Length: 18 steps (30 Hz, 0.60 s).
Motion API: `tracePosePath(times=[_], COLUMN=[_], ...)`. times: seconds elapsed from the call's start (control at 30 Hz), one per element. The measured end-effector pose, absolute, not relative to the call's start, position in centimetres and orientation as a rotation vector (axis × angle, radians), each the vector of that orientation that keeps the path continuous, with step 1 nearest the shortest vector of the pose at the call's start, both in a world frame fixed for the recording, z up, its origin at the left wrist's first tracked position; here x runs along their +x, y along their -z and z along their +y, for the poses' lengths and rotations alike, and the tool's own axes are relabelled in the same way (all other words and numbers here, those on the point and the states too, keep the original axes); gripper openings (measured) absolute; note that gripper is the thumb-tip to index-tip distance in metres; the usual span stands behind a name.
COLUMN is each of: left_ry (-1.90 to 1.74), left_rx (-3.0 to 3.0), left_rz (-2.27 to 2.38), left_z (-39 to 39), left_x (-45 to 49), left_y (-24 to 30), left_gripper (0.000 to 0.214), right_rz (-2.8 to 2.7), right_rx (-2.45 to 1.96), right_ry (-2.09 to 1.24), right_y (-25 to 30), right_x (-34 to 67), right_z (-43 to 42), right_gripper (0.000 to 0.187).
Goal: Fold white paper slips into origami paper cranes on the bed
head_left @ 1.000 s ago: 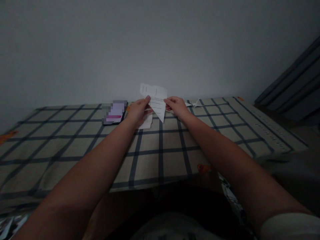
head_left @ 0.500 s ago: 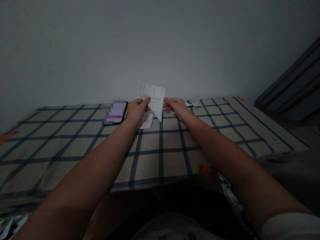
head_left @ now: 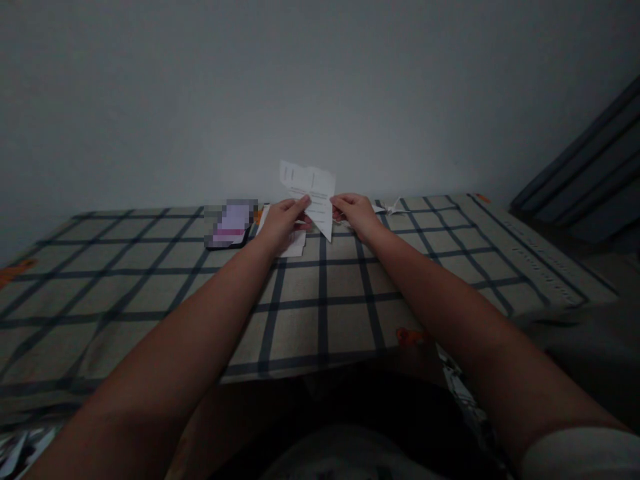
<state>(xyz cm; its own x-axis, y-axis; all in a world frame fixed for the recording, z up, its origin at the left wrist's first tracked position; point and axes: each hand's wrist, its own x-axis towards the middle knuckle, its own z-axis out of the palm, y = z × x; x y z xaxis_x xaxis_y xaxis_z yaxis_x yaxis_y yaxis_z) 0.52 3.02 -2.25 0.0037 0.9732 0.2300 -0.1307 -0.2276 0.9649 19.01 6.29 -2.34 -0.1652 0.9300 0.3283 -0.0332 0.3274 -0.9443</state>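
Note:
A sheet of white printed paper, with a slanted lower edge running to a point, is held up above the table. My left hand pinches it from the left, thumb in front. On its right edge, my right hand has its fingertips closed. More white paper lies on the cloth beneath my left hand, partly covered by it. Just right of my right hand sits a small folded white paper shape with thin points.
A phone with a lit screen lies left of my left hand. The checked tablecloth covers the table, which meets a plain wall at the back. A dark curtain hangs at the right.
The held sheet and my left hand have shifted slightly to the right. More of the paper on the table shows beside my left hand. My right hand has barely moved.

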Motion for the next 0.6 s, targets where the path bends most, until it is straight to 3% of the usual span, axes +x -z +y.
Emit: tracePosePath(times=[0.6], left_ry=[-1.403], left_rx=[1.249], left_rz=[1.014], left_z=[3.07], left_x=[0.57], left_y=[2.32], left_gripper=[0.028], right_rz=[-1.523], right_rx=[-0.833], right_ry=[-1.159], right_y=[2.60], right_x=[18.77], right_z=[6.14], right_gripper=[0.015])
